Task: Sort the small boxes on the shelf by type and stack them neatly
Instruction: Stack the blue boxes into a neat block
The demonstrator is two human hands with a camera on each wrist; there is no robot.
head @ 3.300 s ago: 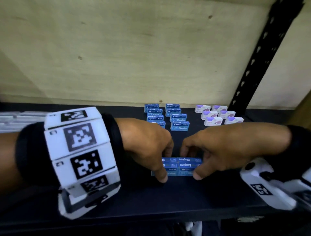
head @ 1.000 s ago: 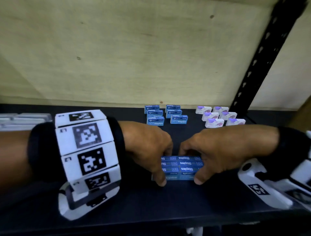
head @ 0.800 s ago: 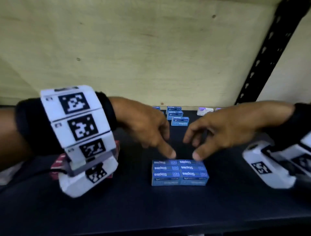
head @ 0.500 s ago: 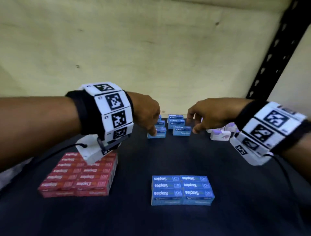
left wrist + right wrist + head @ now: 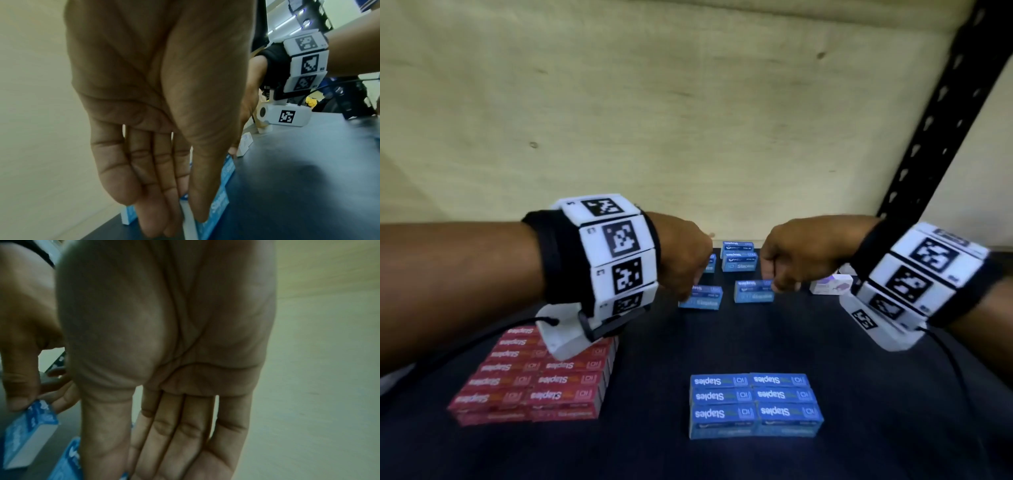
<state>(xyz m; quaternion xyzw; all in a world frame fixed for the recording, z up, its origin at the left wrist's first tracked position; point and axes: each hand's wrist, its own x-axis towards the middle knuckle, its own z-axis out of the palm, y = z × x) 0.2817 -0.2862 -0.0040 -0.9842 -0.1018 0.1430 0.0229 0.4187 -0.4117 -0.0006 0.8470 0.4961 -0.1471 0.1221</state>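
Dark shelf point(image 5: 654, 445) — blue "Staples" boxes point(image 5: 755, 404) stacked; each hand's fingers point(image 5: 197, 186) pinching one blue box.

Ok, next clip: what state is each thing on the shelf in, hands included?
Left hand: pinches a small blue staples box.
Right hand: pinches another blue staples box.
Near block of blue staples boxes: packed flush, untouched.
Red staples boxes: stacked, untouched.
Blue boxes at the back: unsorted.
White and purple box: unsorted.

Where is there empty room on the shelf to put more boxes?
Bare shelf lies between the red stack and the blue stack, and right of the blue stack. The back is crowded with loose blue boxes and both hands.
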